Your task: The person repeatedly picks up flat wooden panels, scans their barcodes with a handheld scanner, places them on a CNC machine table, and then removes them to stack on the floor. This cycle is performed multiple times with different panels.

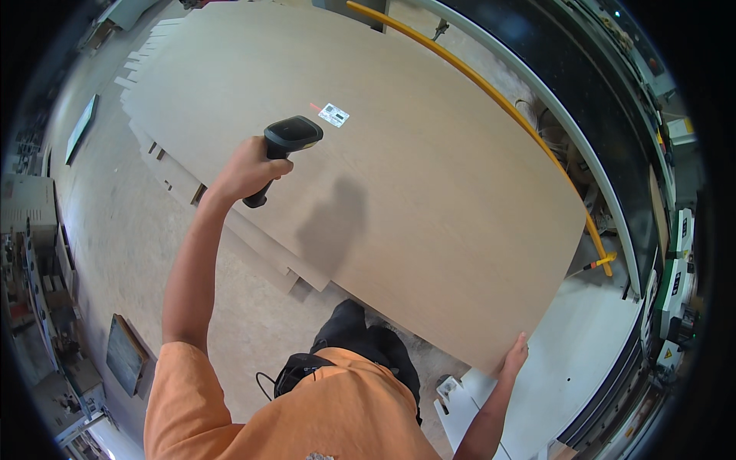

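My left hand point(251, 168) is wrapped around the grip of a black handheld barcode scanner point(294, 132), raised above a large light-brown wood panel point(429, 199). The scanner's head faces a white printed label point(333, 115) on the panel, and a small red light streak shows at the label's left corner. At the near right corner of the panel, my right hand point(515, 356) grips the edge; part of its fingers is hidden. Beneath the top panel lie more boards point(264, 238), their edges sticking out unevenly at the left.
A yellow bar point(491, 88) curves along the panel's far right side, beside a machine with a pale rail point(571, 134). A white table surface point(571, 337) lies to the right of my right hand. On the floor at the left stands a dark framed board point(126, 355).
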Demonstrator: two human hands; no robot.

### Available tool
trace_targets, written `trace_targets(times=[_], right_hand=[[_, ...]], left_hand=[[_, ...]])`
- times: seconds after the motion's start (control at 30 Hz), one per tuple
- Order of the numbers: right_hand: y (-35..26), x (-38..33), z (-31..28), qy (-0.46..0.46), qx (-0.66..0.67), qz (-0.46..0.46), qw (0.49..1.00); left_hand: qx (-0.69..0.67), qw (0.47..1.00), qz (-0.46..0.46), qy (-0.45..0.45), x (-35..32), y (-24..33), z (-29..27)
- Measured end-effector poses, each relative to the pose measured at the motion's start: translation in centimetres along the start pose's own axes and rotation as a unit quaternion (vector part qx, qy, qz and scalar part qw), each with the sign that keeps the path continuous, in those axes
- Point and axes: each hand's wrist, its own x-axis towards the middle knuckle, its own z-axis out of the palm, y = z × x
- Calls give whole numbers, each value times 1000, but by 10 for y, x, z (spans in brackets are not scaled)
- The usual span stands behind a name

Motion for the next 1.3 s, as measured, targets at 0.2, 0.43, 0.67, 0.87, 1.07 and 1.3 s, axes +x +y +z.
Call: trace_targets(times=[0.2, 0.43, 0.67, 0.87, 1.07, 1.3], right_hand=[[-4, -4, 2, 23, -14, -4, 1000], [-3, -3, 3, 24, 11, 15, 1000], [-6, -5, 4, 22, 33, 12, 999], [-9, -6, 2, -14, 35, 36, 999], [4, 2, 7, 0, 60, 15, 998], [15, 10, 10, -7, 60, -14, 998]], left_hand=[[17, 1000, -10, -19, 8, 6, -5], [22, 999, -13, -34, 11, 5, -7], [23, 999, -15, -35, 11, 4, -4], [36, 999, -24, -30, 5, 7, 1], [-24, 995, -22, -91, -32, -4, 67], [2, 962, 38, -272, -99, 23, 186]])
